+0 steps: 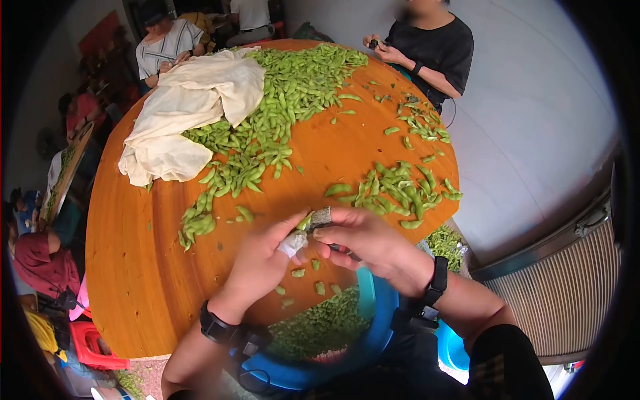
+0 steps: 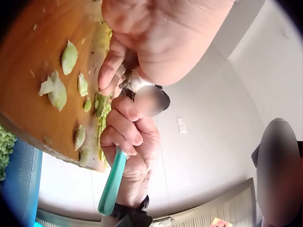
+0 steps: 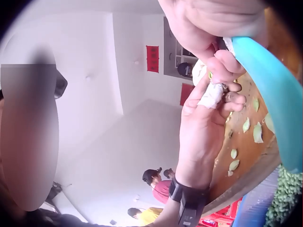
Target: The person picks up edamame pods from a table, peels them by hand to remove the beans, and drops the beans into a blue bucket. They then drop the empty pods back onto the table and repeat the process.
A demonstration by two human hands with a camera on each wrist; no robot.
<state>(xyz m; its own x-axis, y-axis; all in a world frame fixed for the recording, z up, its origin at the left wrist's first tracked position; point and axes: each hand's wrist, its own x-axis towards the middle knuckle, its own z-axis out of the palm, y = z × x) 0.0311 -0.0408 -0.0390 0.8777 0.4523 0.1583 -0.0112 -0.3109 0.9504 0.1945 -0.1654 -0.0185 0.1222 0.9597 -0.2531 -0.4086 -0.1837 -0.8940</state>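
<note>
My left hand (image 1: 257, 267), a white wrapping on a finger, pinches a green pod (image 1: 305, 222) over the front of the wooden table. Touching it from the right, my right hand (image 1: 377, 247) has its fingers curled round a teal handle (image 2: 112, 184), which points down from the fist in the left wrist view. A grey band (image 1: 321, 217) wraps a right finger. The tool's working end is hidden between the hands. Below them, a blue tub (image 1: 383, 333) holds many shelled green beans (image 1: 320, 327). Several loose pods or husks (image 2: 69, 57) lie near the table edge.
A large pile of pods (image 1: 293, 93) and a cream cloth (image 1: 193, 100) cover the table's far left. A smaller pod heap (image 1: 393, 190) lies right of centre. Two people sit across the table. A red stool (image 1: 97, 347) stands at lower left, a ribbed panel (image 1: 557, 287) at right.
</note>
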